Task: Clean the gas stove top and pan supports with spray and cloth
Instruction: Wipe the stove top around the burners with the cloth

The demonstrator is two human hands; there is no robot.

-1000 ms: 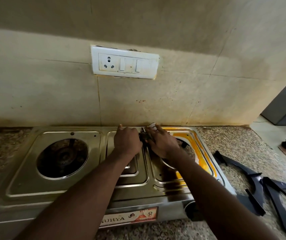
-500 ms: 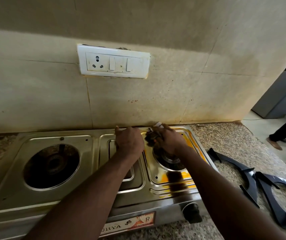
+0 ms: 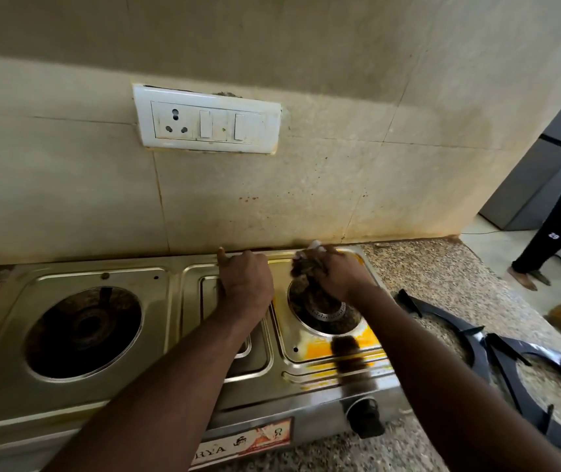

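Note:
A steel two-burner gas stove [image 3: 156, 369] stands on the granite counter against the wall. Its left burner [image 3: 85, 330] is bare and dark; the right burner [image 3: 328, 313] has yellow stains around it. My right hand [image 3: 335, 274] grips a dark, dirty cloth [image 3: 302, 265] at the back rim of the right burner. My left hand [image 3: 245, 281] rests on the stove's middle panel, fingers curled, one finger against the back edge. Two black pan supports [image 3: 524, 376] lie on the counter to the right of the stove. No spray bottle is in view.
A white socket and switch plate [image 3: 209, 122] is on the stained wall above the stove. The stove's black knob [image 3: 365, 417] faces the front. A person's legs [image 3: 544, 243] stand at the far right on the floor, near a grey appliance [image 3: 544, 172].
The right hand with the cloth has shifted a little right along the back of the right burner. The left hand stays on the middle panel. The view has moved closer and slightly left.

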